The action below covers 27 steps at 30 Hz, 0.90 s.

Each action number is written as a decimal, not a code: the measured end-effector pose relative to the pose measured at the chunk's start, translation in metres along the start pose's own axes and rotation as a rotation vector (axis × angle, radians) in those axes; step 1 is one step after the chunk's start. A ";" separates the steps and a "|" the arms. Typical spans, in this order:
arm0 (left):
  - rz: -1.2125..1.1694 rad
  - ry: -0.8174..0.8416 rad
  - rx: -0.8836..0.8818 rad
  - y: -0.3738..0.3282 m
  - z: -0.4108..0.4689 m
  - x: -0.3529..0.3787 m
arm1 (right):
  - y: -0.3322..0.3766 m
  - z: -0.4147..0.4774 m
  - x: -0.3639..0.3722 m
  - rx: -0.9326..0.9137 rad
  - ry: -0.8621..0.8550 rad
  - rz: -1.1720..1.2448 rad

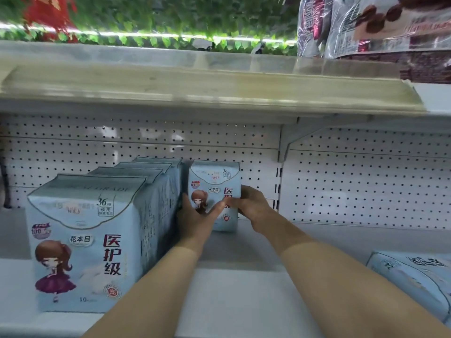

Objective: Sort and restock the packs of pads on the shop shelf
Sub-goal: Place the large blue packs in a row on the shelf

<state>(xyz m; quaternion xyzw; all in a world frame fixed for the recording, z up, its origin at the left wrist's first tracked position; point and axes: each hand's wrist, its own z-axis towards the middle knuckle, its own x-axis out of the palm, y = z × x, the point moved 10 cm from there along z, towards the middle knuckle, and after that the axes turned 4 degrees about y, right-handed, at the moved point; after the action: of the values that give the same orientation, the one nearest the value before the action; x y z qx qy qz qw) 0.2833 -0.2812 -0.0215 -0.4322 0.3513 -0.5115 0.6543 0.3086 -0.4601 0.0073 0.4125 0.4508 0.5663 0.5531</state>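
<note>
L hand (pixel 195 219) & R hand (pixel 251 206) both held one blue pack (pixel 214 179), fingers wrapped round its sides. It stood up on the shelf (pixel 231 289), just beside a row of packs (pixel 85 240).

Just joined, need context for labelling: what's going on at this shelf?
A person is restocking pads. The left hand and right hand both grip one upright pack near the back of the shelf, front facing out, close beside the row of matching packs on the left. A spare pack lies flat at the near right, not yet stood up.
</note>
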 end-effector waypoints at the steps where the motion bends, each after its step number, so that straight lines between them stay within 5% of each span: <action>1: 0.040 0.005 -0.017 0.004 0.001 0.000 | -0.002 0.001 0.000 0.004 -0.006 0.001; 20: 0.129 0.079 -0.029 0.008 -0.002 0.008 | -0.005 0.006 -0.005 -0.015 -0.128 -0.302; 27: 0.276 0.067 -0.086 0.000 -0.013 0.003 | 0.040 -0.033 -0.014 0.019 -0.117 -0.630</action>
<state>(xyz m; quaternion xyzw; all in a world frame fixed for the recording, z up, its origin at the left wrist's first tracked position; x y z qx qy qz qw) 0.2723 -0.2864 -0.0261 -0.3902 0.4506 -0.4150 0.6873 0.2674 -0.4749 0.0382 0.2895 0.5289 0.3383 0.7224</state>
